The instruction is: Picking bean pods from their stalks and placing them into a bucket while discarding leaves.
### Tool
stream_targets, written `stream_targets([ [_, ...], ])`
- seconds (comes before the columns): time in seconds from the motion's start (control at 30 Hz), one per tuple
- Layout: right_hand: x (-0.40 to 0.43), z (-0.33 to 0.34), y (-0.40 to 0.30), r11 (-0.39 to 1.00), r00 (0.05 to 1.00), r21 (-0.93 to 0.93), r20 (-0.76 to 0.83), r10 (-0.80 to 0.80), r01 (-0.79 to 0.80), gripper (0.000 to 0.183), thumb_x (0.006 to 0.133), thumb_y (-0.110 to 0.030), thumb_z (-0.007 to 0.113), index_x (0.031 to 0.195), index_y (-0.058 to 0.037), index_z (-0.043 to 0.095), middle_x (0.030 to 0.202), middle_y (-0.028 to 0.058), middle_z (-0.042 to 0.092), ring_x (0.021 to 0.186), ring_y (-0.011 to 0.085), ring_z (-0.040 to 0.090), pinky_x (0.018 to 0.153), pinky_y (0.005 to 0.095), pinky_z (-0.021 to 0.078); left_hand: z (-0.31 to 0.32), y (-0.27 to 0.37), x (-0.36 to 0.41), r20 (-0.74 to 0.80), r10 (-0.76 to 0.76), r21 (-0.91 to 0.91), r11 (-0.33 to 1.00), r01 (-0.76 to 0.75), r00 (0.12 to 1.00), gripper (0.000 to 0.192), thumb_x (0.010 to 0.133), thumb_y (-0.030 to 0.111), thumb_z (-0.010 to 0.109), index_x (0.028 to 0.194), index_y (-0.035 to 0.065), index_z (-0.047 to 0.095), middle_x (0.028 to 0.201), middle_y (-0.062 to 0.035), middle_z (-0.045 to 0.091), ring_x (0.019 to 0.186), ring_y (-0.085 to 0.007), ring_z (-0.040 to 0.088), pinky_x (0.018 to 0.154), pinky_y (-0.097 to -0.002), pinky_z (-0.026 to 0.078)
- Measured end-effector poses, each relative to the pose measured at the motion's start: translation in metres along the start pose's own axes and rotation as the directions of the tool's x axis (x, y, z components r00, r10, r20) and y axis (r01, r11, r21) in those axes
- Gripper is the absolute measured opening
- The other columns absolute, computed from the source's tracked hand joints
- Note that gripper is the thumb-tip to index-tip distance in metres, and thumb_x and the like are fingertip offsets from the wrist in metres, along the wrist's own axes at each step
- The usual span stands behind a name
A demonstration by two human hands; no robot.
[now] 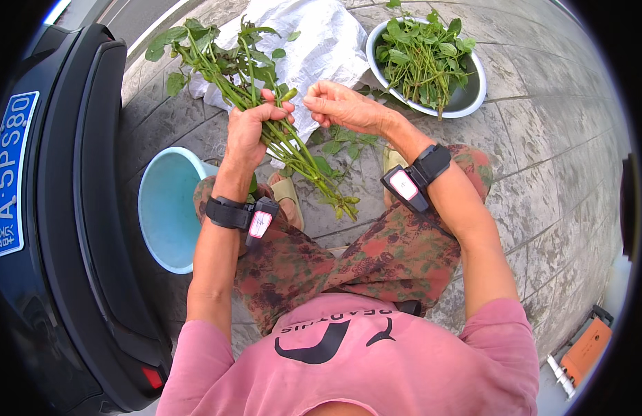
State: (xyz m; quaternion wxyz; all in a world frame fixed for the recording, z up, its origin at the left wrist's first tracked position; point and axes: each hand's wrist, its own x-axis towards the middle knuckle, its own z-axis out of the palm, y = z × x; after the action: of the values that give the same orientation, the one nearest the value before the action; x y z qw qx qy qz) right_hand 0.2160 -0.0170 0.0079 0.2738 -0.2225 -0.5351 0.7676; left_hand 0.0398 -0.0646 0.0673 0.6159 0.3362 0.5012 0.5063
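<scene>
My left hand (251,127) grips a bundle of green soybean stems (300,151), with leaves (206,44) at the far end and several pods along them. One plump pod (289,94) sticks out just above my left fingers. Close to that pod, on its right, is my right hand (344,106). Its fingers are curled in with the thumb against them, and nothing shows between them. The stems' lower ends hang above the paving between my knees.
A light blue bucket (170,213) stands left of my knee, beside a dark car's rear bumper (100,208). At the far right, a basin (479,99) holds leafy stems. White woven sheeting (321,39) and loose leaves (347,143) lie on the stone paving (534,197).
</scene>
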Motion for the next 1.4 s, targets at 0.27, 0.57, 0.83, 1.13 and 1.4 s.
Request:
stream_targets([
  [0.27,0.001,0.019,-0.005,0.897,0.948,-0.414,-0.196,-0.252,0.153,0.022,0.087,-0.023,0.046,0.078,-0.0040,0.051,0.061,-0.0020,0.050,0.057,0.0038,0.045,0.050,0.0194,0.0356,0.017,-0.021,0.001,0.040,0.035,0.105,0.994,-0.039,0.999,0.017,0.069,-0.005,0.055,0.082,0.0007,0.047,0.070,-0.0120,0.058,0.058,-0.0186,0.058,0.050,-0.0269,0.048],
  [0.57,-0.004,-0.067,-0.012,0.969,0.854,0.121,-0.504,-0.126,0.215,0.014,0.084,-0.010,0.042,0.077,-0.0010,0.050,0.060,0.0001,0.047,0.049,0.0042,0.041,0.040,0.0183,0.0305,0.003,0.018,0.006,-0.080,0.170,0.196,0.969,-0.152,0.982,0.014,0.074,-0.004,0.053,0.084,0.0027,0.045,0.075,-0.0148,0.057,0.061,-0.0206,0.057,0.050,-0.0279,0.046],
  [0.83,-0.025,-0.015,0.003,0.989,0.991,-0.065,-0.030,0.130,-0.132,0.024,0.087,-0.018,0.043,0.095,0.0000,0.057,0.068,-0.0037,0.046,0.058,0.0033,0.037,0.051,0.0169,0.0326,-0.050,0.030,0.035,-0.135,0.062,-0.090,0.993,-0.074,0.989,0.013,0.077,-0.002,0.050,0.086,0.0034,0.043,0.079,-0.0176,0.058,0.065,-0.0251,0.058,0.054,-0.0304,0.046],
  [1.13,-0.041,-0.008,0.002,0.940,0.965,-0.279,0.112,0.237,-0.198,0.039,0.082,-0.042,0.051,0.094,-0.0052,0.059,0.063,-0.0072,0.041,0.056,0.0033,0.033,0.049,0.0186,0.0286,-0.080,0.021,0.044,-0.079,0.033,-0.258,0.965,-0.052,0.996,0.013,0.077,-0.001,0.051,0.085,0.0057,0.043,0.080,-0.0148,0.057,0.069,-0.0250,0.057,0.057,-0.0307,0.046],
  [1.4,-0.038,0.010,0.003,0.964,0.908,-0.148,0.330,0.259,-0.222,0.034,0.084,-0.034,0.052,0.098,-0.0035,0.057,0.064,-0.0082,0.042,0.059,0.0041,0.038,0.053,0.0205,0.0341,-0.075,0.010,0.048,0.078,0.020,-0.366,0.931,0.010,0.997,0.012,0.078,0.000,0.050,0.083,0.0073,0.043,0.080,-0.0138,0.056,0.069,-0.0252,0.056,0.056,-0.0313,0.045],
])
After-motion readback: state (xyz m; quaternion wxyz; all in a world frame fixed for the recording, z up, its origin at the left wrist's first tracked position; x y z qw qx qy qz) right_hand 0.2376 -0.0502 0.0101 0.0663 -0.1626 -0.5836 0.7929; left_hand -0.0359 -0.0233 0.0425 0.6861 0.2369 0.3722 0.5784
